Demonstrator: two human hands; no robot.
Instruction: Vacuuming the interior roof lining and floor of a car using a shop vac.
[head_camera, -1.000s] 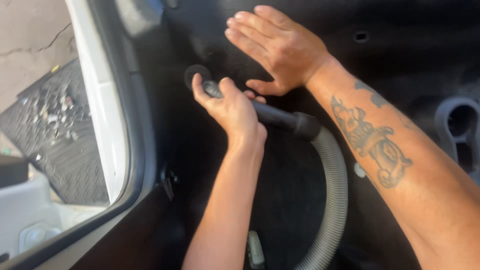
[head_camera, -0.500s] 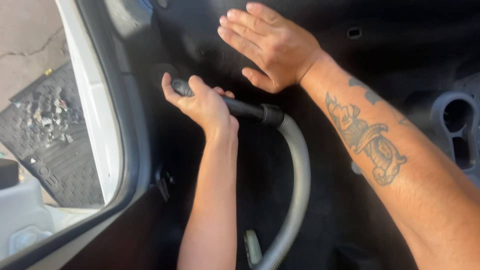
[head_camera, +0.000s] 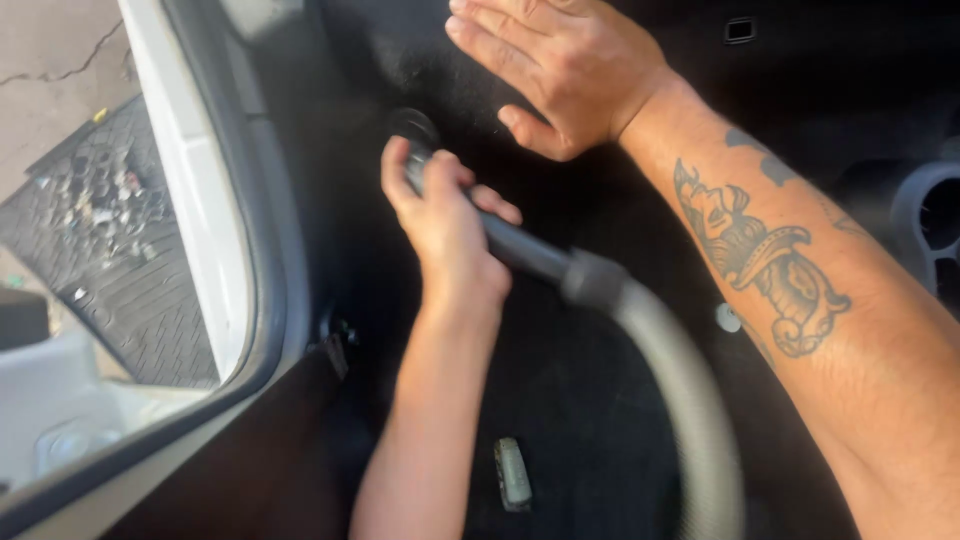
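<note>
Left hand: (head_camera: 445, 225) wrapped tight around the dark vacuum nozzle (head_camera: 520, 250), centre of the frame, thumb side pointing up toward the tip.
Right hand: (head_camera: 560, 70) open and flat, fingers spread, pressed on the black carpet (head_camera: 600, 400) at the top centre. Holding nothing, tattooed forearm runs down to the lower right.
Where the nozzle is: tip sits in the upper middle, right against the carpet just beside the door frame (head_camera: 215, 250). It looks like it's touching, but it's dark in there so I can't swear to it.
Hose: (head_camera: 690, 400) grey ribbed hose comes off the collar behind the left hand and curves down to the bottom edge, right of centre.
How it handles: nozzle tube looks like rigid plastic, light, smooth enough to twist in a sweaty palm. The hose is bendy and will drag, so it tugs back on the tube.
Best spot to hold: on the stiff tube ahead of the collar, where the left hand already is, not on the soft hose.
Other stuff: a rubber floor mat (head_camera: 110, 260) lies outside on the ground, left of frame; a small pale clip (head_camera: 513, 472) sits on the carpet, bottom centre.
</note>
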